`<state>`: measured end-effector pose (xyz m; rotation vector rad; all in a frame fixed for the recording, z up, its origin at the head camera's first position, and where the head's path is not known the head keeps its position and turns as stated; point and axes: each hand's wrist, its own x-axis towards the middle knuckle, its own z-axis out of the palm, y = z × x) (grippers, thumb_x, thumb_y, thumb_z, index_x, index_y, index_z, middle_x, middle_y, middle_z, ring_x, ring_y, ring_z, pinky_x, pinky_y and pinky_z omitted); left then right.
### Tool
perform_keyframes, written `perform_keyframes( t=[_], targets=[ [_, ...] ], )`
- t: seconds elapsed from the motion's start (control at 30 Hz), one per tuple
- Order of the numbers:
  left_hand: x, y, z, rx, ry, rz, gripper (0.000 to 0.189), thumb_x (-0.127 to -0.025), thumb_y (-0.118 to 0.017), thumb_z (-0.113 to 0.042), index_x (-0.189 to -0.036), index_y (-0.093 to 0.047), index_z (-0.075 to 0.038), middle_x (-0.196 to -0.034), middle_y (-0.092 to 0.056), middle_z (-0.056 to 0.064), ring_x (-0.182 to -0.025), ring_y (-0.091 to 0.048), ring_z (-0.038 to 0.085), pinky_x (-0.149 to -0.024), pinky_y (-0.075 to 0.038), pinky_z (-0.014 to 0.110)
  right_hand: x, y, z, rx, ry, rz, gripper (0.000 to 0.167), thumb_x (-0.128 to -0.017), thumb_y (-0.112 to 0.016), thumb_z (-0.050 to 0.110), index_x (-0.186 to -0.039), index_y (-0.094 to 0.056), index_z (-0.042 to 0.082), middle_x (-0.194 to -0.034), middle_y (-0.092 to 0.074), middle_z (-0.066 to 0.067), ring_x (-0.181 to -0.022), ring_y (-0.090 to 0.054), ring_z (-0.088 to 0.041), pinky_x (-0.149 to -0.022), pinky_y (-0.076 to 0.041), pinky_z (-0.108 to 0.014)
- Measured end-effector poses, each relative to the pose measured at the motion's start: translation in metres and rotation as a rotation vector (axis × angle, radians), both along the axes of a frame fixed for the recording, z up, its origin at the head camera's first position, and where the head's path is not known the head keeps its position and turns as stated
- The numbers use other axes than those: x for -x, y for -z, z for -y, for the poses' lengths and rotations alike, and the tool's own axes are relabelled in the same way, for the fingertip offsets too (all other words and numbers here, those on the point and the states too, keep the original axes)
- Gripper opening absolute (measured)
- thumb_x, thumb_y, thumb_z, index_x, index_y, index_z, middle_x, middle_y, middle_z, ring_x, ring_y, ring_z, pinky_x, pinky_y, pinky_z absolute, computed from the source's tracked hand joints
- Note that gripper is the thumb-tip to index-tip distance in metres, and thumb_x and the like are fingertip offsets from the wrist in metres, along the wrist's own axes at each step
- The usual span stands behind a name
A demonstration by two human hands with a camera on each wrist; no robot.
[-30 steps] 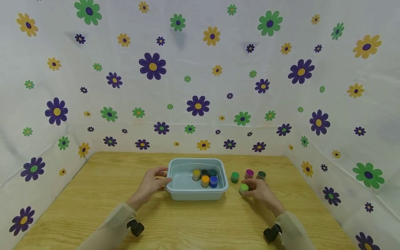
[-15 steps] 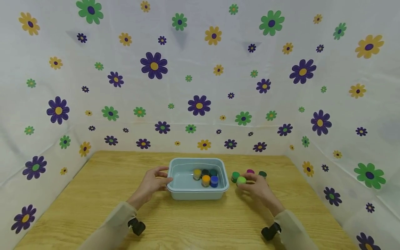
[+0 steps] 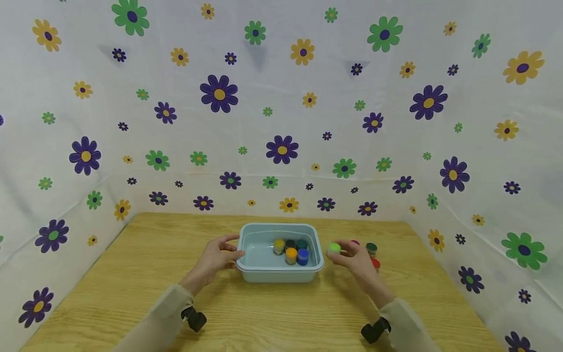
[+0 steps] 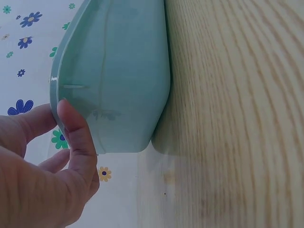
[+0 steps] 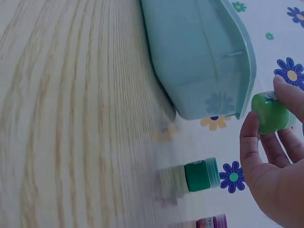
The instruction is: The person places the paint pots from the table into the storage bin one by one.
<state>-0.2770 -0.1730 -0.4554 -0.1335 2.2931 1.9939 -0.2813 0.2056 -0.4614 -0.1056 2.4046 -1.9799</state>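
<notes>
A light-blue plastic tub (image 3: 281,276) stands on the wooden table, with several small paint jars grouped in its right half, among them an orange jar (image 3: 291,256) and a blue jar (image 3: 302,256). My left hand (image 3: 214,260) grips the tub's left rim, thumb and fingers on either side of it, as the left wrist view shows. Just right of the tub, my right hand (image 3: 357,261) pinches a light green paint jar (image 5: 271,113) between thumb and fingers. That jar is raised off the table, near rim height. A green jar (image 5: 202,175) stands below it, hidden in the head view.
Right of and behind my right hand stand a dark green jar (image 3: 371,248), a partly covered red jar (image 3: 376,264) and a magenta jar (image 5: 212,222). A flower-printed white cloth (image 3: 246,122) hangs around the back and sides of the table (image 3: 264,318).
My right hand has lifted the light green jar and carried it left toward the tub, uncovering the red jar. My left hand keeps its hold on the rim.
</notes>
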Motion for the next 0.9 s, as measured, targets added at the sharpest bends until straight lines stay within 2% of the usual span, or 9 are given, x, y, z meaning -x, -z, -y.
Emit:
perform_keyframes(
  t=[0.1,0.27,0.6,0.67,0.77,0.83,0.9],
  targets=[
    [0.001,-0.002,-0.001,-0.001,-0.001,0.005,0.059,-0.085,-0.075,-0.004,-0.140,-0.053,-0.010,-0.105,-0.054,0.013,-0.075,-0.059,0.019,-0.062,-0.058,0.030,0.001,-0.001,0.004,0.036,-0.020,-0.033,0.052,-0.085,-0.077,0.018,-0.130,-0.057,0.001,-0.118,-0.062,-0.008,-0.102,-0.062,-0.016,-0.084,-0.058,-0.028],
    [0.001,-0.003,-0.001,0.005,0.004,0.006,0.059,-0.085,-0.075,-0.005,-0.139,-0.053,-0.011,-0.105,-0.054,0.013,-0.074,-0.059,0.019,-0.062,-0.058,0.030,0.002,-0.006,0.011,0.021,-0.037,-0.098,0.050,-0.085,-0.077,0.020,-0.128,-0.059,0.001,-0.110,-0.066,-0.004,-0.095,-0.064,-0.013,-0.082,-0.058,-0.027],
    [0.002,-0.006,-0.003,-0.006,0.010,-0.009,0.059,-0.085,-0.075,-0.005,-0.139,-0.054,-0.010,-0.103,-0.054,0.013,-0.074,-0.060,0.019,-0.062,-0.058,0.030,0.007,-0.015,0.026,-0.052,-0.035,-0.120,0.047,-0.084,-0.079,0.025,-0.125,-0.065,0.006,-0.121,-0.065,-0.012,-0.105,-0.059,-0.020,-0.087,-0.052,-0.018],
    [0.002,-0.006,-0.002,0.001,0.011,-0.014,0.059,-0.085,-0.075,-0.005,-0.139,-0.054,-0.010,-0.103,-0.054,0.013,-0.074,-0.059,0.019,-0.063,-0.059,0.031,0.001,-0.023,0.031,-0.072,-0.048,-0.117,0.046,-0.085,-0.078,0.024,-0.125,-0.064,0.005,-0.121,-0.065,-0.013,-0.105,-0.059,-0.020,-0.088,-0.053,-0.021],
    [0.002,-0.005,-0.002,-0.003,0.012,-0.015,0.059,-0.085,-0.075,-0.005,-0.139,-0.053,-0.010,-0.102,-0.055,0.013,-0.074,-0.059,0.019,-0.063,-0.059,0.032,0.003,-0.025,0.036,-0.076,-0.071,-0.105,0.044,-0.085,-0.077,0.020,-0.125,-0.065,0.005,-0.120,-0.066,-0.012,-0.105,-0.061,-0.019,-0.091,-0.054,-0.027],
    [0.000,-0.003,-0.001,-0.001,0.015,-0.012,0.059,-0.085,-0.075,-0.006,-0.140,-0.052,-0.009,-0.102,-0.055,0.013,-0.075,-0.059,0.020,-0.065,-0.060,0.034,0.004,-0.025,0.040,-0.081,-0.087,-0.106,0.042,-0.085,-0.078,0.019,-0.123,-0.066,0.006,-0.118,-0.067,-0.011,-0.103,-0.062,-0.018,-0.092,-0.055,-0.031],
    [-0.002,-0.002,-0.001,-0.003,0.012,-0.004,0.059,-0.086,-0.075,-0.006,-0.140,-0.052,-0.010,-0.102,-0.055,0.014,-0.076,-0.060,0.020,-0.066,-0.060,0.034,0.010,-0.018,0.042,-0.084,-0.103,-0.114,0.042,-0.083,-0.079,0.019,-0.122,-0.067,0.008,-0.116,-0.068,-0.010,-0.102,-0.063,-0.018,-0.092,-0.055,-0.032]
  ],
)
